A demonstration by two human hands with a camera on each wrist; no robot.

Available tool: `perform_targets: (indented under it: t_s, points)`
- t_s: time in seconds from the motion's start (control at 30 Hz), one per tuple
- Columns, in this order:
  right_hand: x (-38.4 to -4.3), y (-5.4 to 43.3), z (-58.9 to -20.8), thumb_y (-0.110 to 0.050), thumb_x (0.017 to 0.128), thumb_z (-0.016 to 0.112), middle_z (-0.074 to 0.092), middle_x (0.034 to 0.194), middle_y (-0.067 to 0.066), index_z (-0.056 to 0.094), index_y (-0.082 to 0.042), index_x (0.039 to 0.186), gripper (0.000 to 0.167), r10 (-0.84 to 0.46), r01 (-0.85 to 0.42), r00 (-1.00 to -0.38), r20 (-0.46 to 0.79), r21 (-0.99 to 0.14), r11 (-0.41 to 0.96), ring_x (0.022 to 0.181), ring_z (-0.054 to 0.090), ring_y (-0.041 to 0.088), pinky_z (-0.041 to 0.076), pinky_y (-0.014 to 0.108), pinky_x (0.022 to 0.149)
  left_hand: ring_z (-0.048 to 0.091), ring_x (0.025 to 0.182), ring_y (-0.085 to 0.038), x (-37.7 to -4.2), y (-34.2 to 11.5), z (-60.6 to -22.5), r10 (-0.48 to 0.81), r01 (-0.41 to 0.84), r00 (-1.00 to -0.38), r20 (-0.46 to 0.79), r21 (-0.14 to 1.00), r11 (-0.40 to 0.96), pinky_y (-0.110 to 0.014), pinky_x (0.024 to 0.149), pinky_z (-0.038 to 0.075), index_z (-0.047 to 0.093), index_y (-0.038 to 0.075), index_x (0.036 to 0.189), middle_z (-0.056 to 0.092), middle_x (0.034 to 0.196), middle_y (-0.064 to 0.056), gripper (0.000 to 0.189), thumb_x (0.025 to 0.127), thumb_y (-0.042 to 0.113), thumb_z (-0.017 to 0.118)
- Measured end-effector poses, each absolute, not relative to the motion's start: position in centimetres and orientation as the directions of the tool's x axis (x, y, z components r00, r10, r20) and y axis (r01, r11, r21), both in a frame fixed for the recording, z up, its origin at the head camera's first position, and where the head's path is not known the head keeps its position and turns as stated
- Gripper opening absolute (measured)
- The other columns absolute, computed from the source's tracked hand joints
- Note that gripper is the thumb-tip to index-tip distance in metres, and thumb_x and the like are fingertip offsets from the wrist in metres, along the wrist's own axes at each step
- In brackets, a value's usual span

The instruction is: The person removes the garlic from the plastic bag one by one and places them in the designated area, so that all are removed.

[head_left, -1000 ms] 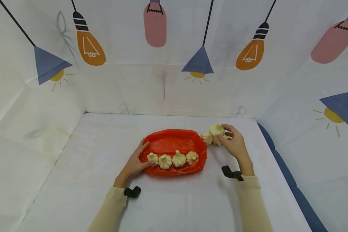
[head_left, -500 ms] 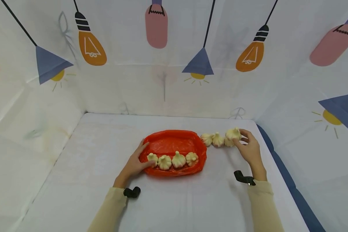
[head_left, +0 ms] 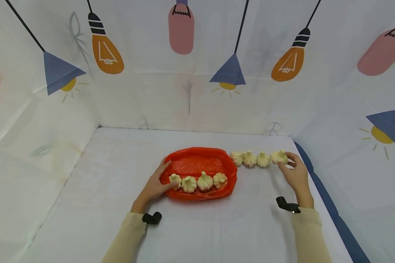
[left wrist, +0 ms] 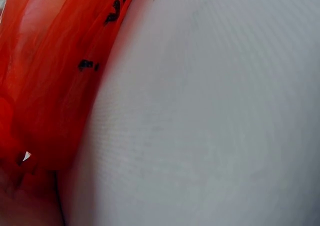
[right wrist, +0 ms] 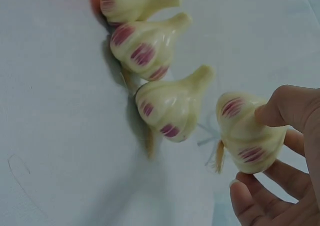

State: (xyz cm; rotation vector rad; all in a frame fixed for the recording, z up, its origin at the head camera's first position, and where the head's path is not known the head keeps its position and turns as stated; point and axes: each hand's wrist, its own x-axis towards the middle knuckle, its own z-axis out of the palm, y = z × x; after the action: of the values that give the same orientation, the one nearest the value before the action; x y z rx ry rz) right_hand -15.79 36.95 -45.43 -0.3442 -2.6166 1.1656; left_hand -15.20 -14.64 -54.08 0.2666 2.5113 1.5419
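Note:
My right hand [head_left: 297, 177] pinches a garlic bulb [head_left: 278, 157] between thumb and fingers, at the right end of a row. In the right wrist view the held garlic bulb [right wrist: 245, 133] is tilted, a small gap from the nearest garlic bulb [right wrist: 172, 105] in the row. A red plastic bag [head_left: 194, 162], spread open like a shallow tray, lies left of the row. My left hand [head_left: 154, 187] holds its left end, thumb over the near rim beside the leftmost garlic bulb [head_left: 175, 179]. Several garlic bulbs line the bag's near side. The left wrist view mostly shows red plastic [left wrist: 55, 75].
A white table [head_left: 118, 226] carries everything. Its right edge, bordered by a dark blue strip [head_left: 325, 193], is close to my right hand. A white sheet printed with lamps [head_left: 151, 98] closes off the back and sides.
My right hand has moved right with a garlic bulb, from above the row to its right end, bringing the other bulbs there into view. My left hand keeps its place on the bag.

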Motion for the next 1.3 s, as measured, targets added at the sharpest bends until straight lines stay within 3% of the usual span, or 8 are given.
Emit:
perform_targets:
  t_s: [0.57,0.9,1.3]
  points:
    - [-16.1,38.4,-48.0,-0.020,0.095,0.070,0.057,0.144,0.027,0.055,0.000,0.143,0.054,0.410,0.166,-0.902,0.137,-0.765,0.622,0.119,0.061,0.042,0.038,0.001,0.064,0.011,0.161,-0.030,-15.7,-14.6,-53.5,0.256,0.030,-0.962,-0.091,0.902,0.431,-0.062,0.125,0.021,0.030,0.025,0.164,0.005,0.174,0.009,0.101,0.082,0.049,0.085]
    - [-16.7,38.8,-48.5,-0.030,0.097,0.069,0.051,0.152,0.021,0.051,-0.005,0.148,0.060,0.438,0.281,-0.899,-0.001,-0.769,0.575,0.125,0.060,0.038,0.041,0.003,0.063,0.012,0.161,-0.031,-15.4,-14.3,-53.3,0.246,0.013,-0.964,-0.102,0.905,0.426,-0.063,0.124,0.023,0.030,0.024,0.164,0.006,0.175,0.007,0.102,0.081,0.049,0.085]
    - [-17.3,38.7,-48.6,-0.030,0.098,0.068,0.049,0.153,0.025,0.047,0.000,0.149,0.063,0.442,0.322,-0.896,-0.043,-0.747,0.581,0.127,0.059,0.041,0.036,0.004,0.064,0.011,0.161,-0.032,-15.0,-14.3,-53.2,0.243,0.006,-0.964,-0.105,0.909,0.417,-0.065,0.123,0.023,0.030,0.024,0.164,0.005,0.175,0.006,0.104,0.080,0.050,0.085]
